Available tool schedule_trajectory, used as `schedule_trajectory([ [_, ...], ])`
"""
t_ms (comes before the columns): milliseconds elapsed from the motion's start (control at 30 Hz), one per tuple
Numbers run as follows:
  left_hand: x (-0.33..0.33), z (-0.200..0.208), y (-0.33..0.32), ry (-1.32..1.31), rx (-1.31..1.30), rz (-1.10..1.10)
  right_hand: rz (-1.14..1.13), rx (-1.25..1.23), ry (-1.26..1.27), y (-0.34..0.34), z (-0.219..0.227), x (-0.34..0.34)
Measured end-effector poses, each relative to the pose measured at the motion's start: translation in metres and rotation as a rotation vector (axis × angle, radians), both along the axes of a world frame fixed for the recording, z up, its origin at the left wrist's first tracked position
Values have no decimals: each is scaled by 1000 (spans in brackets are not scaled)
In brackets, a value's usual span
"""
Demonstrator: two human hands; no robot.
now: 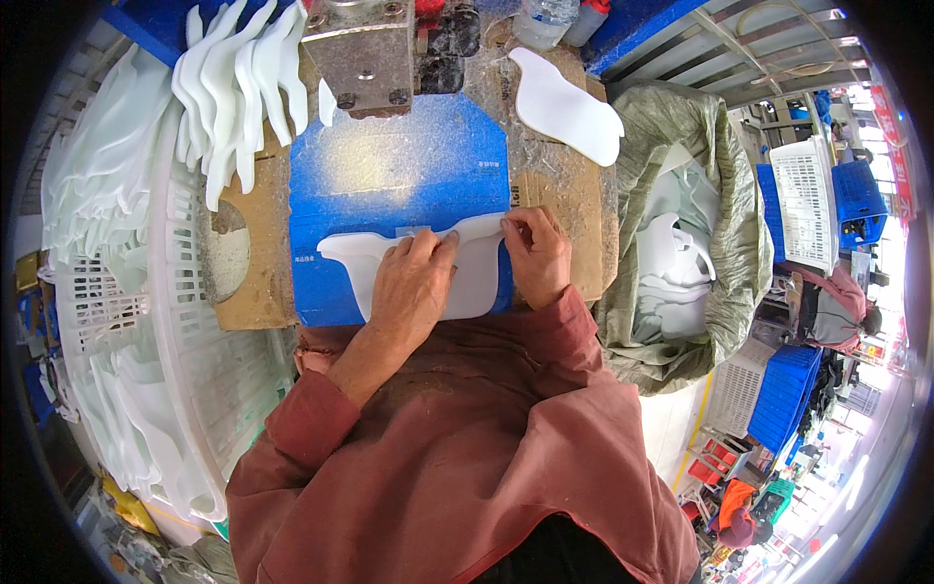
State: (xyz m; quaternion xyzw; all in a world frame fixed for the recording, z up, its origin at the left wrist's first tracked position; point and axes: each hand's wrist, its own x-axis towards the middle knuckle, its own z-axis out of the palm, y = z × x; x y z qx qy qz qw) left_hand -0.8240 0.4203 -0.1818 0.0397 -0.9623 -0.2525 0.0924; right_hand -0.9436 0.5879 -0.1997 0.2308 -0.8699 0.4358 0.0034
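Note:
A white, smoothly curved, flat-looking piece (477,282), with a wavy upper edge, lies at the near edge of a blue sheet (399,175) in front of me. My left hand (413,282) lies over its middle, fingers bent and fingertips at the upper edge. My right hand (540,255) pinches its upper right corner between thumb and fingers. Part of the piece is hidden under my left hand. White dust is spread over the blue sheet. Beyond it stands a metal machine block (360,58), apart from both hands.
Similar white pieces (233,78) are stacked at the far left, beside a white plastic basket (195,360) with more. Another white piece (569,107) lies on cardboard (555,204) at far right. A green woven sack (739,234) holds several more. A clear bottle (545,21) stands behind.

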Motion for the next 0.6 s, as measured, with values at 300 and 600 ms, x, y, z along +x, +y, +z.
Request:
schedule_trajectory([
  [300, -1, -2, -1, 8, 17, -2, 28, 76, 65, -2, -1, -7],
  [600, 0, -1, -1, 8, 16, 0, -48, 160, 64, -4, 0, -9],
])
